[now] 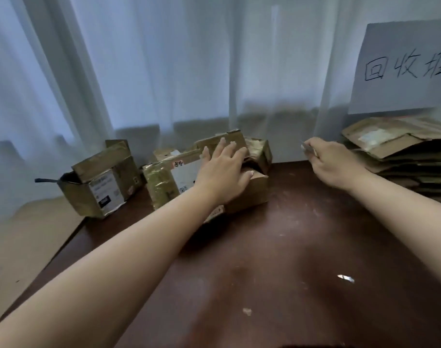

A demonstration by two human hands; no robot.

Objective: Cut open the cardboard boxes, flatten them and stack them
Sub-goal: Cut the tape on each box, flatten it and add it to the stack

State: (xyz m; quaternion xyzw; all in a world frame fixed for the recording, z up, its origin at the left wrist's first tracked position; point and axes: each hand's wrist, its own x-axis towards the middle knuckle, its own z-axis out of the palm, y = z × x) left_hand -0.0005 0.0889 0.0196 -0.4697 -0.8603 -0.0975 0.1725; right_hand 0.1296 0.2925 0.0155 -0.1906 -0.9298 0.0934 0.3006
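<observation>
A cardboard box (pixel 249 189) at the far edge of the table (pixel 277 247) is pressed by the left hand (pixel 224 169), fingers spread flat. Right of the box, a small blade (pixel 307 147) is pinched in the right hand (pixel 332 162). Farther right, flattened cardboard (pixel 402 156) is stacked.

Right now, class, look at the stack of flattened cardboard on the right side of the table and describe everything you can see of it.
The stack of flattened cardboard lies at the table's far right, below a handwritten paper sign. It is many brown, creased sheets piled unevenly, edges and flaps jutting out. The top sheet carries a pale label patch. The frame's right edge cuts it off. The right hand, gripping a small object, is just left of it, not clearly touching.
</observation>
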